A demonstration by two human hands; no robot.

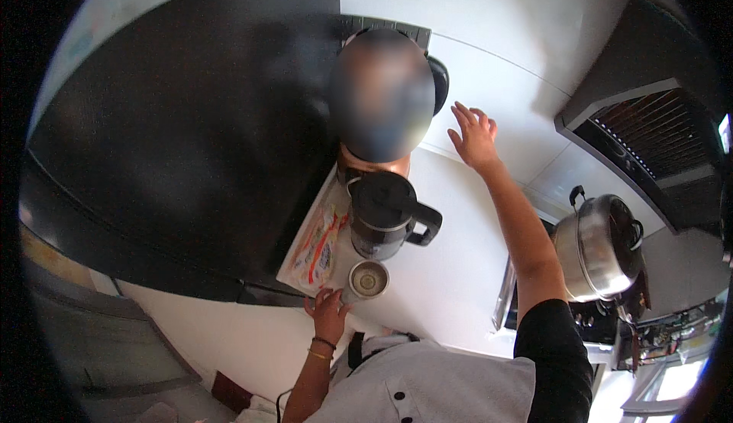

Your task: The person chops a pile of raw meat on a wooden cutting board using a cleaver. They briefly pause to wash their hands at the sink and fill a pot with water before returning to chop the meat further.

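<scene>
My left hand [328, 315] is at the front edge of the white countertop [452, 285], fingers spread. Its fingertips are right beside a metal cup [369, 280] without a lid; whether they touch it I cannot tell. Behind the cup stands an electric kettle [382, 211] with a black lid and a black handle turned to the right. My right hand [476, 139] is raised over the back of the counter, empty and with fingers apart. Nearest to it is a copper-coloured vessel [375, 166] with a black handle, mostly covered by a blurred patch.
A tall black refrigerator-like cabinet [189, 136] borders the counter on the left. Plastic packaging [320, 248] with red print lies beside the kettle. To the right, a steel steamer pot [595, 251] with a lid stands on the stove, below a range hood [647, 131].
</scene>
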